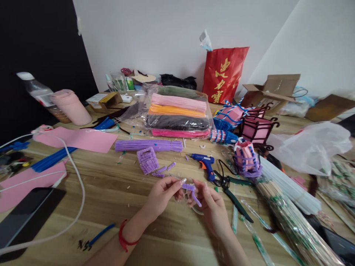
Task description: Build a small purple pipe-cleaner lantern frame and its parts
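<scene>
A purple pipe cleaner (189, 187) is wound into a short coil, with a loose tail hanging down to the right. My left hand (162, 195) pinches the coil's left end between thumb and fingers. At the other end, my right hand (215, 208) has its fingers closed around the coil and tail; its exact grip is partly hidden. Just beyond lie a purple ribbed square piece (148, 160) and short purple coiled pieces (162, 170). A bundle of purple pipe cleaners (149, 145) rests behind these.
A blue glue gun (204, 162) and dark-handled cutters (233, 195) lie ahead of my right hand. Pink and blue lantern models (246, 159) stand at right, beside bundled sticks (288, 214). A white cable (80, 184) and phone (24, 214) occupy the left side.
</scene>
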`<state>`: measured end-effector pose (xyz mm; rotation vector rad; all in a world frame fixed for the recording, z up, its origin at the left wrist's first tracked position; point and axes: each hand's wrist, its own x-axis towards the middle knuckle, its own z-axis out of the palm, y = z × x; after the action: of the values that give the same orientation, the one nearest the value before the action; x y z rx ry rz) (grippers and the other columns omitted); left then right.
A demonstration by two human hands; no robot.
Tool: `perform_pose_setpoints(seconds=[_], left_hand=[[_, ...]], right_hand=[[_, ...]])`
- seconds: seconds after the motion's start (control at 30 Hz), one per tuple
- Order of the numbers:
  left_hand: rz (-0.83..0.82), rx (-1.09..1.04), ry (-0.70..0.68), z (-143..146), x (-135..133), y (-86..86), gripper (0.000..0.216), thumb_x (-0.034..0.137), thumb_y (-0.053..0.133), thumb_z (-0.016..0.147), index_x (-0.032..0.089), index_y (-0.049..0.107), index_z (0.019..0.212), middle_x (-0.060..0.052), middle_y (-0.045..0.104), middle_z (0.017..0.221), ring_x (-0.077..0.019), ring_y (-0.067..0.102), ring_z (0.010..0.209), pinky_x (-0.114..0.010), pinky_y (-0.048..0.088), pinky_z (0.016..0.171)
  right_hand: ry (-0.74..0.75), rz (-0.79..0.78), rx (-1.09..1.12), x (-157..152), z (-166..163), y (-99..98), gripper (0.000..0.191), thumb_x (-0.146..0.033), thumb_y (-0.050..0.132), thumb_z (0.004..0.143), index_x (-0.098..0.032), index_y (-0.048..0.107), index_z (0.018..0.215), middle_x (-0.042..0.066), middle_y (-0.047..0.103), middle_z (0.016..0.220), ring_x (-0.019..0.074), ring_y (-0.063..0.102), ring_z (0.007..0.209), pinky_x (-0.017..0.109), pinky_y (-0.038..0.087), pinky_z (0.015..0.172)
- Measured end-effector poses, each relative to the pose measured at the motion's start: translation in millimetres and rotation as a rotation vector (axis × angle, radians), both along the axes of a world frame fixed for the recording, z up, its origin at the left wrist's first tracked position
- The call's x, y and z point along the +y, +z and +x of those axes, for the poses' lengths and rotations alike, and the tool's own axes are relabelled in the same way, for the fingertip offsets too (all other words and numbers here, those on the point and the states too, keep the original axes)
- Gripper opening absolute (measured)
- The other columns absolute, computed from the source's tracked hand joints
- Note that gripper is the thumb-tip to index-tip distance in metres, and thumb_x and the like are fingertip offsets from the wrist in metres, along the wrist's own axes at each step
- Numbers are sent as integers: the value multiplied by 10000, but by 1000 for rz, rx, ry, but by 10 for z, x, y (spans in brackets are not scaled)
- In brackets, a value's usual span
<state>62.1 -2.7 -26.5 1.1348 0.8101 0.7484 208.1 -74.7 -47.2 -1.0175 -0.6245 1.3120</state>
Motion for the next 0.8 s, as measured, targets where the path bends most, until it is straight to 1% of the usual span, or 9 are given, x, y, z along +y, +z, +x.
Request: perform_pose_setpoints(seconds=[0.07,0.2,0.27,0.33,0.4,0.5,0.6,0.67,0.8], left_hand=[[35,33,41,6,-4,-10,285,397,611,759,157,580,609,13,567,538,-110,489,495,-229,386,518],[125,132,113,1,-24,-76,302,409,592,775,172,542,594,28,543,523,-109,474,501,-220,367,522],[178,174,118,-9,-34,-120,310,406,581,788,176,527,587,35,522,517,-108,463,507,-217,354,523],[212,195,102,-14,-40,-152,311,405,568,802,178,520,595,41,499,511,-106,454,504,-216,345,518],[183,175,60,-9,-42,-162,268,403,557,811,178,544,667,46,499,514,-106,463,496,-216,354,511],[78,82,-23,10,-34,-145,206,372,601,781,170,573,813,41,550,543,-115,507,496,-224,391,506],[27,36,-3,18,2,-121,196,338,651,734,155,586,761,27,579,546,-116,526,499,-231,416,513],[9,33,97,5,43,-115,201,338,662,718,151,589,705,27,580,532,-109,519,488,-229,417,511],[-103,-29,260,-42,128,-111,238,348,714,661,140,634,742,16,600,568,-113,530,524,-228,423,520]], right_hand=[[-15,1,-121,-4,5,-4,363,-419,593,815,-191,644,1093,46,679,742,161,618,606,305,519,601],[-20,78,-426,-29,-2,-46,451,-343,677,754,-229,584,1181,75,663,946,180,621,734,330,518,709],[-6,109,-553,-37,-6,-67,390,-317,694,739,-228,631,1113,75,664,937,188,610,762,326,505,726],[4,112,-638,-36,-11,-80,241,-318,666,763,-217,689,980,72,674,864,197,604,765,319,492,718],[-2,88,-651,-26,-20,-83,170,-336,630,791,-205,707,866,68,674,805,199,602,749,310,484,697],[-17,31,-554,-6,-21,-68,197,-371,618,795,-189,680,839,49,663,717,184,599,660,300,482,652],[-7,-27,-585,7,67,-17,252,-403,617,787,-184,657,903,49,670,720,186,605,629,302,485,624],[21,-26,-779,7,186,24,270,-404,615,785,-185,662,938,71,677,811,199,610,673,316,486,640],[143,83,-1253,-26,397,20,269,-295,651,736,-196,652,986,98,633,992,249,575,906,386,449,828]])
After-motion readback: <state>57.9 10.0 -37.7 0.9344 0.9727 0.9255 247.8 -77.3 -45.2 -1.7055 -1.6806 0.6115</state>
